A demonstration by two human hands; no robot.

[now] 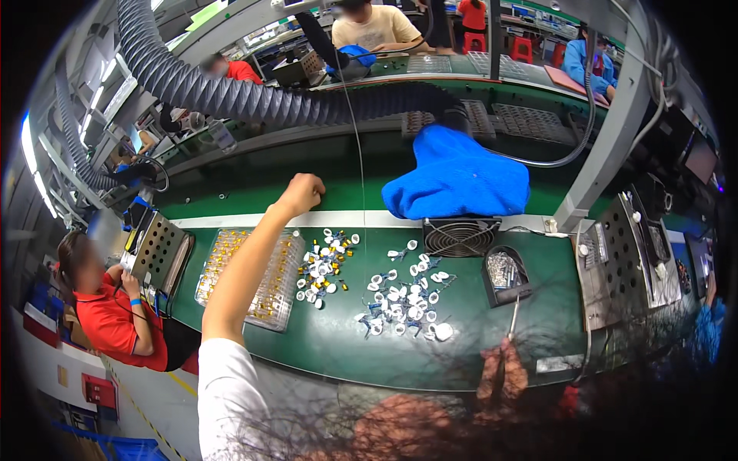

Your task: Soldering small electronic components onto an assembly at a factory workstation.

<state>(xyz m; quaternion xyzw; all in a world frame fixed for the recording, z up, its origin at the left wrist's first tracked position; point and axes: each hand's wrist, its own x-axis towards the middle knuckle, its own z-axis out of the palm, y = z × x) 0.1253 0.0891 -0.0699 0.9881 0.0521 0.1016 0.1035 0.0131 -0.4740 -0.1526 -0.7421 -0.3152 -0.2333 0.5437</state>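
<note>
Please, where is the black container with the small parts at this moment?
In the head view, the black container is right of centre on the green bench, just right of the black fan and beyond the right hand.

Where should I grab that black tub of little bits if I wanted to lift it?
I'd take the black tub by its raised wall, from the right, where green bench top leaves room. It is open-topped and holds small parts, so keep it level. The near side seems busier: the thin tool in the right hand points there.
</note>
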